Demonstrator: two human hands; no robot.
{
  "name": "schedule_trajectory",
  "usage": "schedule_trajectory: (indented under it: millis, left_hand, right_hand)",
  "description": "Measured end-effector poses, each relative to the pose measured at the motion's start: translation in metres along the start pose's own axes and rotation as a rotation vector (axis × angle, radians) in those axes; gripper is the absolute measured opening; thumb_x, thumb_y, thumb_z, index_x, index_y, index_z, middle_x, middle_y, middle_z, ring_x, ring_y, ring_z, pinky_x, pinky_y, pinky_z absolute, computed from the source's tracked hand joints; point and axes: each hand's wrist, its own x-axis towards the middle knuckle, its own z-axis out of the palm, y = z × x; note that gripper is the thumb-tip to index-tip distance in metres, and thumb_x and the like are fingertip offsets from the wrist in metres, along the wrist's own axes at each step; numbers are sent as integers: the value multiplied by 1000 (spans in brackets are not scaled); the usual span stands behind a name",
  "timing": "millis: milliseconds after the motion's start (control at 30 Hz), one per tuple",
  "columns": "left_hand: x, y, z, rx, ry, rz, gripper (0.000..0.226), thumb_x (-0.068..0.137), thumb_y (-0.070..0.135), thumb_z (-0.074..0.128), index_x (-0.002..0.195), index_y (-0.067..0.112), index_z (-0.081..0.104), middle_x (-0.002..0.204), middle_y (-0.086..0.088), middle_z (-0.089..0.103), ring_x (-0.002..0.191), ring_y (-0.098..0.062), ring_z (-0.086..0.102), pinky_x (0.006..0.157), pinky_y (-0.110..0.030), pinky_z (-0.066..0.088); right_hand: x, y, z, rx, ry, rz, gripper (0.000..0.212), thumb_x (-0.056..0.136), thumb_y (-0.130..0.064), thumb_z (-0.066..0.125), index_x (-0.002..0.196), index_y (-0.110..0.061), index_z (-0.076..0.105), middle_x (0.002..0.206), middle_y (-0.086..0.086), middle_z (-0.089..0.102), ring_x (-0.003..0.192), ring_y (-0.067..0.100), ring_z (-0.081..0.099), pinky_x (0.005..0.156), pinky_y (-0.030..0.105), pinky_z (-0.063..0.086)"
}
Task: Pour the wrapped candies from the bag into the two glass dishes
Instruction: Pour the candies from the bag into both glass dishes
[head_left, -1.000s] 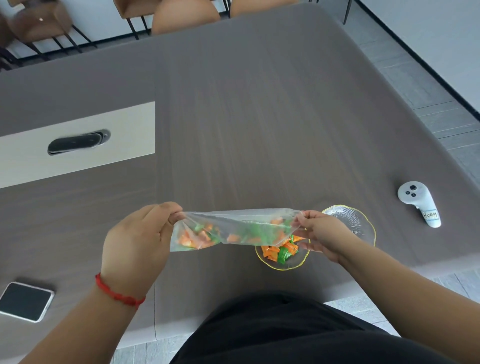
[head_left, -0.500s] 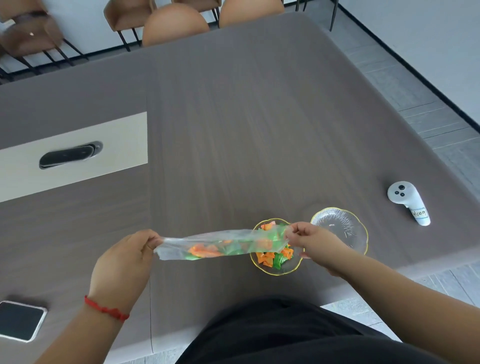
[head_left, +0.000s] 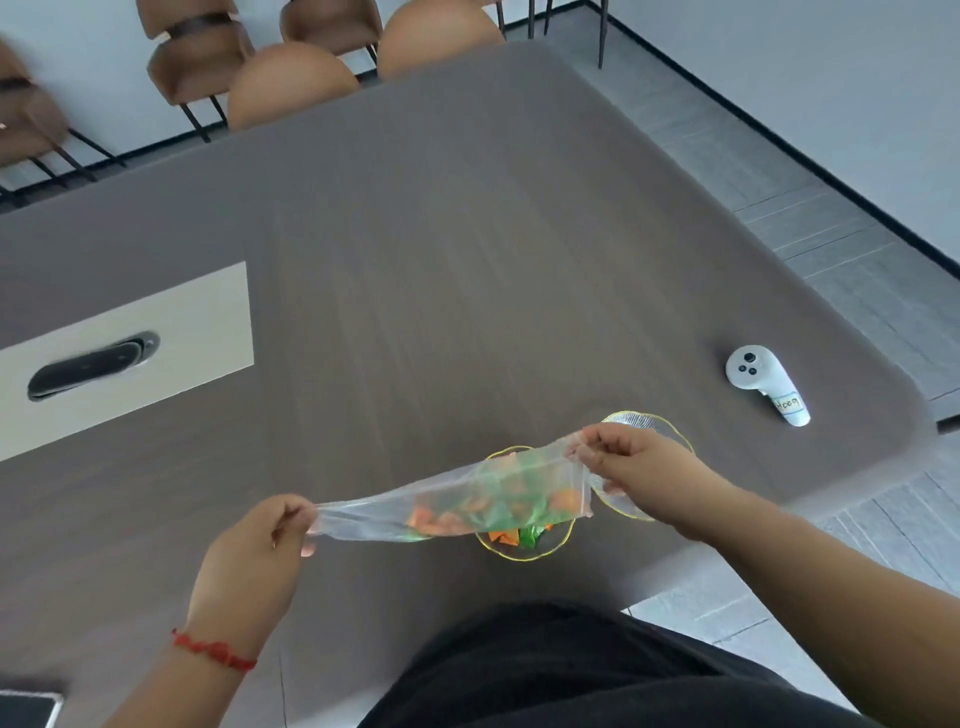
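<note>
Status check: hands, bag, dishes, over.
Left hand and right hand each pinch one end of the bag. Candies inside, over the near dish. Far dish looks empty. Nothing in the way.

Bag (head_left: 457, 501) stretched between both hands above the near dish (head_left: 524, 548); second dish (head_left: 670, 431) right, controller (head_left: 766, 382) farther right

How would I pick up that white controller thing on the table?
Grab the white controller around its narrow handle, the end with the label. It lies flat near the table's right edge, round button head pointing away, handle toward you. Come down from above with fingers on both long sides; nothing crowds it.
</note>
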Motion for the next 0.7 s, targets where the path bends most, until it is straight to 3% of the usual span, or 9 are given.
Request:
schedule_trajectory:
  millis: [133,267,333,400,500,700]
  left_hand:
    - [9,45,15,28,-44,188,18,90,20,53,75,29,60,65,6,66,72,4,59,58,-22,43]
    - [21,90,34,83,-122,337,16,89,21,54,74,25,59,65,4,66,65,-4,62,63,-21,46]
    - [27,111,41,128,-144,416,15,90,24,53,77,24,60,65,5,65,65,-8,62,65,-31,49]
    - [31,134,47,173,-149,504,14,90,24,53,78,24,61,62,8,62,65,-9,59,64,-32,47]
    - [38,163,51,250,-148,608,14,90,27,53,79,24,61,59,10,58,62,-10,55,60,-31,43]
    - [51,215,57,417,-192,830,21,90,35,47,78,24,59,67,3,60,65,-17,54,60,-34,42]
  right_hand:
    - [-2,19,-40,135,104,61,13,92,-27,58,94,-21,70,88,-1,67,87,16,60,85,37,49]
    - [2,49,-72,241,186,172,11,92,-27,58,95,-23,68,102,7,69,104,21,65,95,45,48]
    - [5,63,-84,305,222,222,12,93,-26,57,98,-22,67,108,8,70,107,20,65,92,44,49]
    - [7,74,-94,383,262,266,16,93,-27,56,104,-19,65,115,7,70,108,19,66,83,37,52]
    - [9,85,-103,480,267,316,15,94,-27,54,103,-19,64,110,4,69,106,21,66,76,32,51]
    - [9,109,-115,699,213,407,14,97,-24,49,92,-20,62,99,3,64,96,22,63,74,36,49]
